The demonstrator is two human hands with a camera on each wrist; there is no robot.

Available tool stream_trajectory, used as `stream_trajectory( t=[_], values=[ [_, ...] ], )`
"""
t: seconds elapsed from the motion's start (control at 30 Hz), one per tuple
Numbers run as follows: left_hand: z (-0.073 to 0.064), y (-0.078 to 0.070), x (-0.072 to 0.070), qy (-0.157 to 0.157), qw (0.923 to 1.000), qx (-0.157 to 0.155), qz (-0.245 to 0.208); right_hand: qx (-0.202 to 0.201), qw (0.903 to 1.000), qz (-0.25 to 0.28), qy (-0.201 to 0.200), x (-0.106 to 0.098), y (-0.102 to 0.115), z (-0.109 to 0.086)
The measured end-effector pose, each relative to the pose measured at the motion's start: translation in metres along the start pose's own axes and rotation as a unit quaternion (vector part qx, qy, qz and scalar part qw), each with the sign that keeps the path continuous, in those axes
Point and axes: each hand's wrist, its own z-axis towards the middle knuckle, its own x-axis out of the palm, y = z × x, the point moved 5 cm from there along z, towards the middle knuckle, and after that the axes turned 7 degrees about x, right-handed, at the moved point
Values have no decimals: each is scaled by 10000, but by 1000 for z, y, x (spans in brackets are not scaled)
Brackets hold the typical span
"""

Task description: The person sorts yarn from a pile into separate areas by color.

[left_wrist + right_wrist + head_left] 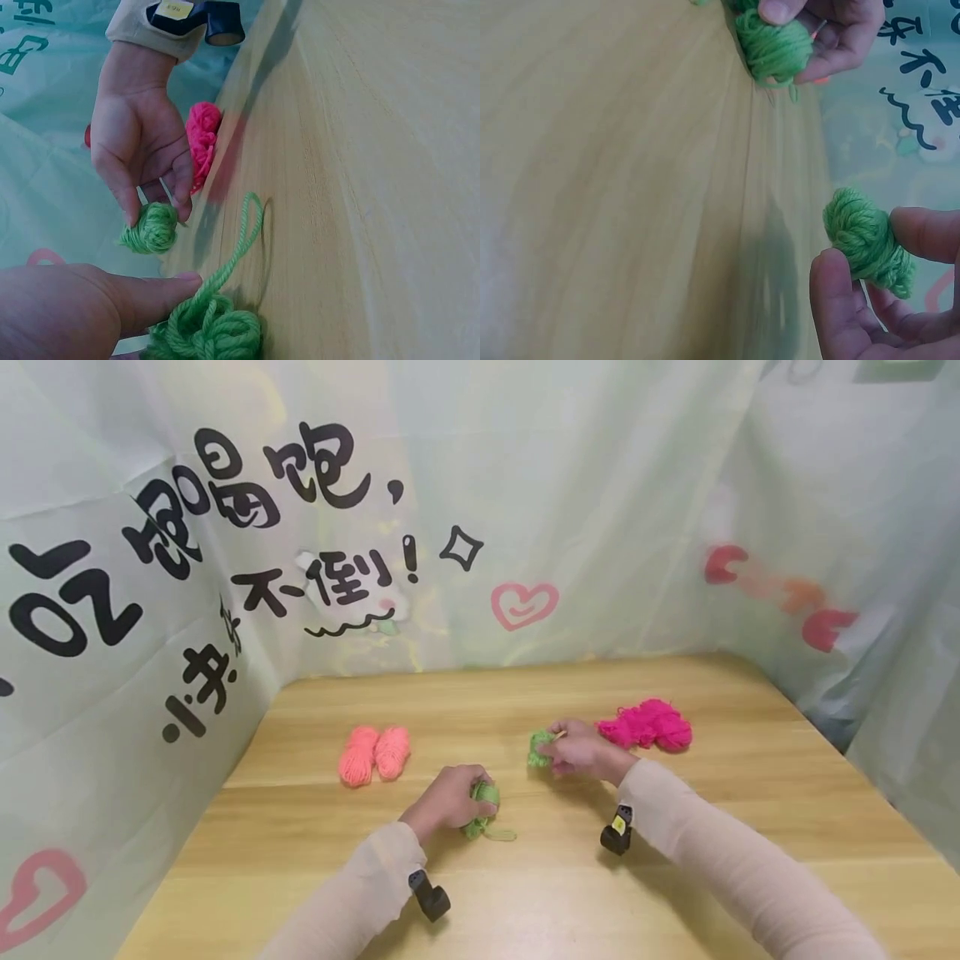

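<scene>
My left hand (452, 797) grips a skein of green yarn (486, 795) low over the wooden table, its thumb across the near side. A loose loop of that yarn sticks out to the right; in the left wrist view the skein (214, 334) looks loosely tangled at this end. Farther back and to the right, my right hand (583, 750) pinches a smaller bundle of green yarn (538, 749) between thumb and fingers. The right wrist view shows this bundle (866, 241) held up off the tabletop, apart from the left hand's skein (774, 46).
Two orange-pink yarn skeins (375, 753) lie side by side on the table (540, 893), left of my left hand. Bright pink yarn (651, 725) lies behind my right wrist. Printed cloth (600, 510) hangs around the table's back and sides.
</scene>
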Motion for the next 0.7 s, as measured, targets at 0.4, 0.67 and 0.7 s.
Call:
stream_trajectory(
  t=[0.4,0.67,0.7],
  values=[
    [1,0,0,-23,10000,21,1,37,9999,-56,-91,-3,2,13],
    [1,-2,-1,-22,10000,45,12,158,9997,34,-191,-6,1,22],
    [1,-1,-1,-23,10000,47,14,181,9996,53,-207,-6,1,24]
  ],
)
